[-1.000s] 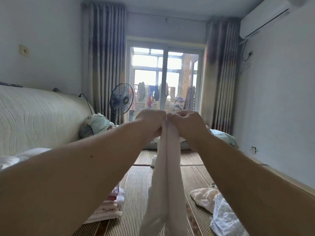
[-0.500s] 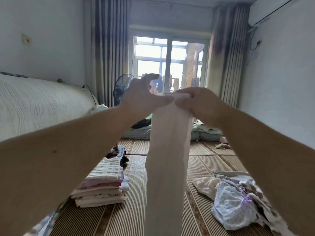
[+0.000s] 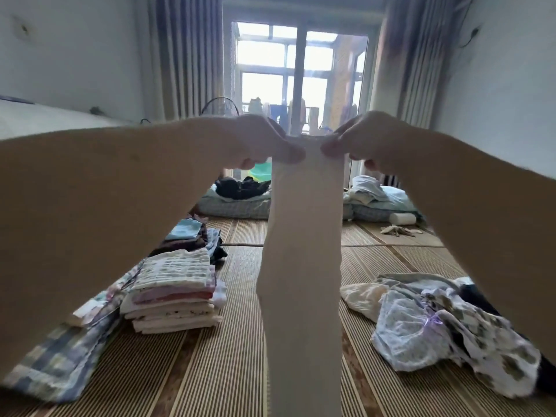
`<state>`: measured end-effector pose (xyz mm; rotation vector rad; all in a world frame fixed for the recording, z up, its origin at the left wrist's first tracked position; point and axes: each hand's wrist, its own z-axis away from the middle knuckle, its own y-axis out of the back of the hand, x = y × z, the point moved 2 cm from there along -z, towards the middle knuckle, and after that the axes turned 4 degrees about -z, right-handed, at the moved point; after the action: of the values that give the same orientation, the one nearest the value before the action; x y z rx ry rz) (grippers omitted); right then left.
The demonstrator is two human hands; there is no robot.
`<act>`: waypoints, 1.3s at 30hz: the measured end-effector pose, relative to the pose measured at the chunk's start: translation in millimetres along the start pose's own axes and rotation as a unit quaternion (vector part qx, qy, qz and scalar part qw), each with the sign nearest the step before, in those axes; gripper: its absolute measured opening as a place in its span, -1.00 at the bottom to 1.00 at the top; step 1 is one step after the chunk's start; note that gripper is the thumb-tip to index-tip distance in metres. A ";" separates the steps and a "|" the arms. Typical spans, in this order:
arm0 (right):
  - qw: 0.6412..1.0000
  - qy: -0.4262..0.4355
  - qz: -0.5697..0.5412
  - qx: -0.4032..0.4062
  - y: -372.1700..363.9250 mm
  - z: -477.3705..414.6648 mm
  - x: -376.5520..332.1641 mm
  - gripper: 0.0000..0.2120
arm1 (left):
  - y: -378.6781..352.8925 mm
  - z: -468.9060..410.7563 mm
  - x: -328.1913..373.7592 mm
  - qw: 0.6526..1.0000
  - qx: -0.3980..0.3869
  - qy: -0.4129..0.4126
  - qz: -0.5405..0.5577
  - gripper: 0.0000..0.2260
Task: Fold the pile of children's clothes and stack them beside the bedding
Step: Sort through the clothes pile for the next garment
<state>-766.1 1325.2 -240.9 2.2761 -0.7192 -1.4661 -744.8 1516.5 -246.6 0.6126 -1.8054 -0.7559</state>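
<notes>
Now both hands, left hand (image 3: 264, 142) and right hand (image 3: 364, 139), pinch a long pale garment (image 3: 301, 281) hanging straight.

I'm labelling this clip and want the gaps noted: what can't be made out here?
In the head view:
- pale garment, pinched by left hand and right hand: lower end cut off by the bottom edge.
- checked fabric: blurred, partly behind left forearm.
- unfolded pile: right part hidden by right forearm.

The left grip (image 3: 255, 142) and right grip (image 3: 373, 139), previously together at the top edge of the long pale cream fabric garment (image 3: 304, 266), now pinch its opposite top corners, spreading it wider.
</notes>
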 end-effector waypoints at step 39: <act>0.943 -0.135 -0.056 -0.298 -149.2 238.1 262.1 -0.76 | -276.6 190.6 -193.7 0.960 -0.257 -0.108 0.015 -0.96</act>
<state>-859.8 1292.3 -612.1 1.6943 -0.1643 -1.7728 -844.3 1508.6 -621.3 0.1622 -1.7065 -1.2552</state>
